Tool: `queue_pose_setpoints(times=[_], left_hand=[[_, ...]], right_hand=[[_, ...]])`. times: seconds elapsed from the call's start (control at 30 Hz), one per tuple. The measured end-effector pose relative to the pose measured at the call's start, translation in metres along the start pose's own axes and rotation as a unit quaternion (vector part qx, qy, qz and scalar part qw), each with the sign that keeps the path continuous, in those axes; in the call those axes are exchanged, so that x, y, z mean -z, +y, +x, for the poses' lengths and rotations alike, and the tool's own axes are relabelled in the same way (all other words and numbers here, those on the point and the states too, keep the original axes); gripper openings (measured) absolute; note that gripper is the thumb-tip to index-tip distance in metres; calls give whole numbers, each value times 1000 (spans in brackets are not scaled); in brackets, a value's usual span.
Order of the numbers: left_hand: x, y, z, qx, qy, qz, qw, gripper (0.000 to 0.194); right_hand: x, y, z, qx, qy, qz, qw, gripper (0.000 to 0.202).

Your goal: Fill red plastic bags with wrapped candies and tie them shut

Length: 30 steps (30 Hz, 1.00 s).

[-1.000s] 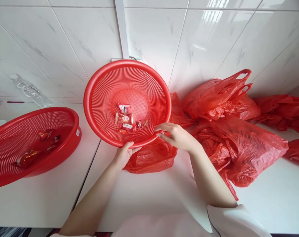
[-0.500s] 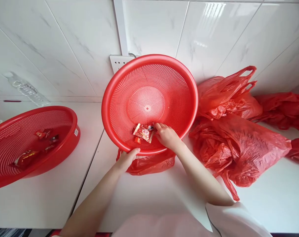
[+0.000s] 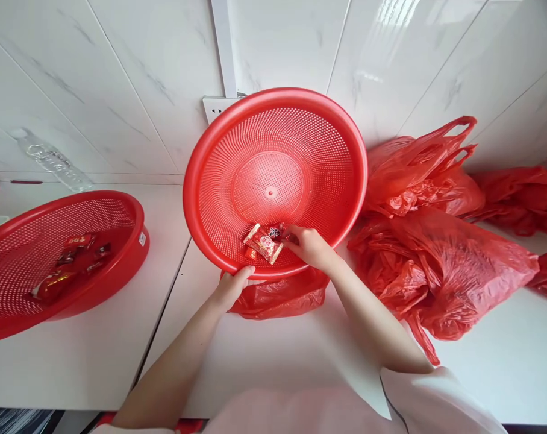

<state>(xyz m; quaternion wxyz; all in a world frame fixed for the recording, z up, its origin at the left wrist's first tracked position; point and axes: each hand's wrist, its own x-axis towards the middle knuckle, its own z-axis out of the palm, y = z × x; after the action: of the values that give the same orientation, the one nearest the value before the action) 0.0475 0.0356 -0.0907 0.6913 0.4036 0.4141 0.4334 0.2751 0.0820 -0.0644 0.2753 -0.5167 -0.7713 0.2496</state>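
Your left hand (image 3: 231, 289) is gripping the tilted basket (image 3: 360, 157); wrapped packets (image 3: 263, 244) are lying just left of your nearer right hand (image 3: 310, 246), fingers narrow, hold unclear.

The left arm (image 3: 178, 355) and right arm (image 3: 368, 313) are slanting inward, while the left hand (image 3: 232, 286) is gripping, thumb (image 3: 245, 274) uppermost, and the right hand (image 3: 312, 248) is curling its fingers (image 3: 296, 230) leftward.

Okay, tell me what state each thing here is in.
Middle basket, tilted towards the person
Packets, loose in middle basket
Left hand, gripping middle basket's rim
Right hand, at packets; grip unclear
Left basket, holding other packets
Bottle, upright
Rear bag, handles up
Front bag, slumped
Socket, partly hidden
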Motion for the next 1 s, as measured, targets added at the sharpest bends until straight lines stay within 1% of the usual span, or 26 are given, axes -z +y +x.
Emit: queue_pose_setpoints(times=[0.03, 0.07, 0.13, 0.17, 0.2, 0.23, 0.3, 0.4, 0.5, 0.53, 0.6, 0.63, 0.7, 0.73, 0.8, 0.9, 1.0], left_hand=[[2, 2, 1, -6, 1, 2, 1000, 51], [4, 4, 2, -13, 9, 4, 1000, 52], [8, 8, 3, -27, 33, 8, 999, 53], [10, 10, 3, -30, 40, 8, 999, 53], [12, 12, 4, -34, 44, 4, 998, 52], [13, 13, 4, -39, 43, -2, 998, 52], [15, 15, 4, -54, 35, -22, 998, 53], [15, 16, 5, -76, 37, -45, 995, 58], [15, 15, 7, -81, 45, -49, 995, 59], [16, 14, 7, -81, 47, -49, 994, 59], [16, 12, 9, -80, 49, -50, 994, 59], [16, 11, 9, -77, 51, -48, 995, 57], [16, 9, 9, -68, 58, -39, 995, 50], [15, 9, 9, -60, 59, -33, 996, 49], [11, 7, 7, -44, 47, -21, 998, 50], [3, 1, 3, -15, 20, -14, 1000, 55], [-2, -6, -1, -2, 23, -3, 1000, 53]], right_hand=[[4, 0, 0, -6, 0, 71, 997, 17], [8, -1, -1, -15, -4, 153, 988, 23], [15, -3, -3, -27, -20, 303, 952, 35], [19, -6, -4, -27, -29, 357, 933, 37], [22, -8, -5, -25, -37, 393, 918, 37], [25, -11, -6, -22, -45, 412, 910, 35], [28, -17, -8, -12, -61, 420, 905, 28], [31, -23, -11, 8, -91, 399, 912, 27], [31, -25, -14, 31, -116, 360, 925, 25], [31, -26, -15, 41, -132, 336, 932, 24], [31, -27, -18, 69, -156, 254, 952, 23], [31, -28, -19, 84, -150, 201, 964, 22], [28, -29, -20, 101, -100, 106, 984, 20], [26, -29, -19, 104, -66, 79, 989, 20], [19, -30, -17, 104, -17, 64, 992, 22], [2, -29, -13, 86, 10, 49, 995, 33], [-15, -26, -11, 37, 14, -1, 999, 49]])
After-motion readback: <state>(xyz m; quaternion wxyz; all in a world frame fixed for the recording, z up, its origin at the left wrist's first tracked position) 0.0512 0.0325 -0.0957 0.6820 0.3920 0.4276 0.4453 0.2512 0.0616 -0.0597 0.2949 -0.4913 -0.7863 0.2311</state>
